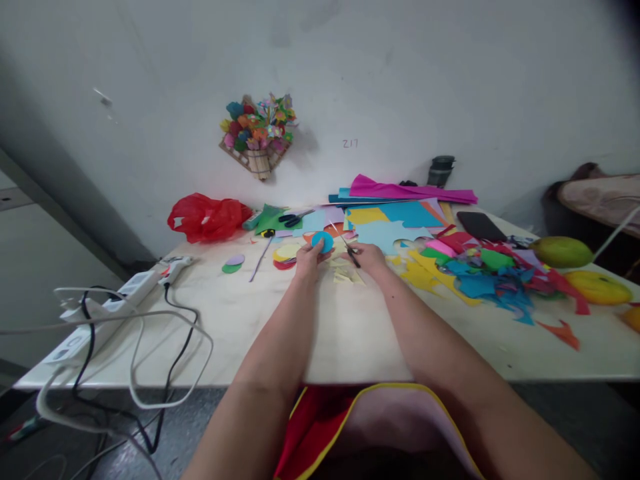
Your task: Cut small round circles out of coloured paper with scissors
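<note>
My left hand is closed on a round blue paper disc, held up over the table. Close to its right, my right hand grips a pair of scissors with dark handles, the blades pointing up and left toward the disc. Whether the blades touch the paper I cannot tell. Pale yellow paper scraps lie beneath the hands. Left of my left hand is a stack of yellow and red paper circles, and farther left a purple and green pair of circles.
Cut paper scraps are heaped at the right, near mangoes. Coloured sheets lie at the back, beside a second pair of scissors. A red plastic bag sits back left. A power strip with trailing cables occupies the left edge.
</note>
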{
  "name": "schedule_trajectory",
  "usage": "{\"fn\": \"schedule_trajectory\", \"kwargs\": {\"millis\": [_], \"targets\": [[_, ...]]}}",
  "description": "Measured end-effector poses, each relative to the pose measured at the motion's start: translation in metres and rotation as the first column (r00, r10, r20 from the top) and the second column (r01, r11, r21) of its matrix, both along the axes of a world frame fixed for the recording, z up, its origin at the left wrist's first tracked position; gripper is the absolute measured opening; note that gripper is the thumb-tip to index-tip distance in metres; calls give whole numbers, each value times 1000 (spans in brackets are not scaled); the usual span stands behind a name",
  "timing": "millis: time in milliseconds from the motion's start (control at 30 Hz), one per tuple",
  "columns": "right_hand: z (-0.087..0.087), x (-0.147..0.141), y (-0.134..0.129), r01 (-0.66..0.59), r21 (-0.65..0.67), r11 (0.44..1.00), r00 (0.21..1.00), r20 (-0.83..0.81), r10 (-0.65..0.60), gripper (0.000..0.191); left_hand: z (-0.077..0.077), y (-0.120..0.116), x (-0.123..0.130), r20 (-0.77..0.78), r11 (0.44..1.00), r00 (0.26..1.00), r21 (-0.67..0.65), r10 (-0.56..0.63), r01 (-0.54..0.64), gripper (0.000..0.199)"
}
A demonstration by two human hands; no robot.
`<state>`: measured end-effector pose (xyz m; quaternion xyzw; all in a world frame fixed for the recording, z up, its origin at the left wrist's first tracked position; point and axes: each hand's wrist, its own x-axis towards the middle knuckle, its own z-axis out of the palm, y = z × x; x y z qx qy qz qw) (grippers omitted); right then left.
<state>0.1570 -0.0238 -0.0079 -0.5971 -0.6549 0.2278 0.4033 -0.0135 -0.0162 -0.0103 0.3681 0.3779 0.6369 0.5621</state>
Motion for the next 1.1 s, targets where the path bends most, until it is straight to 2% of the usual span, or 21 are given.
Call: {"fn": "schedule_trajectory", "kwargs": {"millis": [100, 200, 367, 567, 933, 1100], "targets": [[7, -1, -8, 78, 25, 997, 958, 276, -82, 25, 1, 0, 0, -3, 1000, 1000, -18, -22, 21, 37], [11, -4, -11, 126, 0, 992, 919, 378, -117, 35, 1, 0, 0, 2, 999, 999, -27, -45, 45, 36], [8, -5, -9, 131, -68, 989, 909, 407, -92, 58, -1, 3, 1, 18, 996, 996, -30, -82, 82, 36], [7, -6, -9, 31, -83, 996, 902, 432, 8, 64, -1, 5, 2, 35, 993, 993, -13, -115, 115, 28], [0, -5, -5, 142, 3, 990, 901, 414, -130, 35, -5, 4, 2, -50, 990, 988, 4, -144, 144, 34], [-2, -5, -4, 167, -6, 986, 904, 399, -151, 31, -7, 4, 2, -59, 990, 989, 1, -138, 138, 33]]}}
